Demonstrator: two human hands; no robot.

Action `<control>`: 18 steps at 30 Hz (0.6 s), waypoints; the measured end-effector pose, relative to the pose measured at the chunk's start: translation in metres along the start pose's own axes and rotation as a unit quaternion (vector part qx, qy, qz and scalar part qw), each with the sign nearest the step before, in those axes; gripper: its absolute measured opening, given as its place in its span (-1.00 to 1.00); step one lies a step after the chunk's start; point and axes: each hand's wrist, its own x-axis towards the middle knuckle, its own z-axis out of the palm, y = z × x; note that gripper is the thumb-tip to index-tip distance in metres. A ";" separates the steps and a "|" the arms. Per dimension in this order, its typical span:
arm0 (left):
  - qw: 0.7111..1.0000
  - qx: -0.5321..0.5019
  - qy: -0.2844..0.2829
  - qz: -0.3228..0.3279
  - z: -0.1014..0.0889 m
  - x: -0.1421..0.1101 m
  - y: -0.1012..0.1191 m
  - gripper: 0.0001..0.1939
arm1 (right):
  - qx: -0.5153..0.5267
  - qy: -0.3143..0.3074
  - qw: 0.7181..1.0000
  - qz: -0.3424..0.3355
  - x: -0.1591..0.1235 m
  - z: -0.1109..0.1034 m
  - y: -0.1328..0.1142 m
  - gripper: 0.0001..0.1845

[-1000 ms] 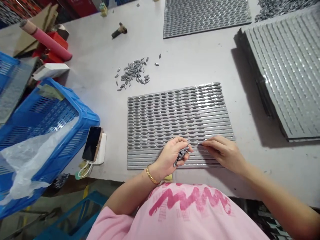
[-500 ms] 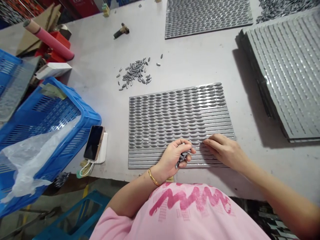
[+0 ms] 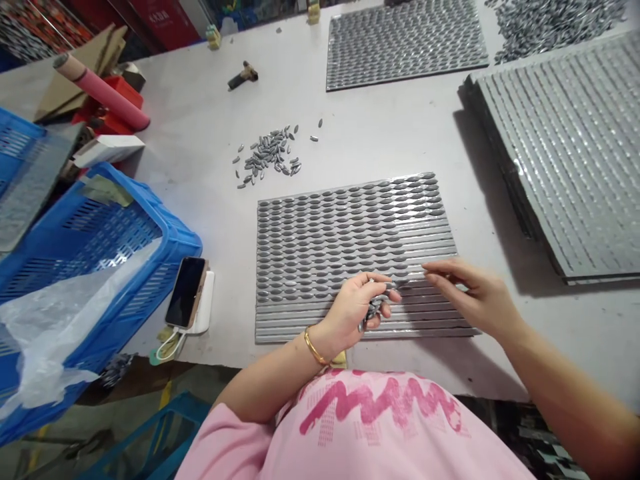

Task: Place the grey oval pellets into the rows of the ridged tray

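Lying flat on the table (image 3: 200,87), close in front of the person, the grey ridged panel (image 3: 295,322) sits where both hands reach it easily, I'd say. Oval pieces (image 3: 320,247) line its far rows end to end; the nearest ridges, and a stretch at the right of the middle rows, are bare.

The left hand (image 3: 350,303) hovers over the near part, fingers curled around a clutch of loose ovals (image 3: 373,312), presumably to keep a supply beside the work. The right hand (image 3: 483,293) is over the bare right stretch, thumb and forefinger almost together; from here I can't tell whether a piece is pinched between them.

Beyond the panel lies a small scatter of ovals (image 3: 267,155), probably set within arm's length on purpose. Farther back are a second panel (image 3: 405,47), filled with ovals, and a bigger heap (image 3: 555,27); a stack of ridged sheets (image 3: 575,153) stands to the right, clear of the hands.

On the left, a blue crate (image 3: 175,233) tilts beside the table, crumpled clear plastic (image 3: 45,320) inside and draped toward us; its depths are hidden. A phone (image 3: 186,293) rests on a white block (image 3: 204,307) by the crate, a white cable (image 3: 167,345) looping below.
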 end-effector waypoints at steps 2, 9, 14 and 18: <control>1.000 0.020 -0.015 0.015 0.007 0.007 0.004 -0.78 | 0.056 -0.028 0.998 0.000 0.005 0.004 -0.008 -0.78; 0.998 0.037 -0.014 0.056 0.016 0.025 0.005 -0.71 | 0.108 -0.051 0.993 -0.013 0.022 0.011 -0.017 -0.80; 0.998 0.023 -0.013 0.055 0.021 0.025 0.007 -0.69 | 0.202 -0.011 0.975 0.090 0.024 0.013 -0.006 -0.82; 0.998 0.035 0.011 0.059 0.026 0.020 0.006 -0.73 | 0.288 -0.019 0.944 0.160 0.022 0.015 0.000 -0.77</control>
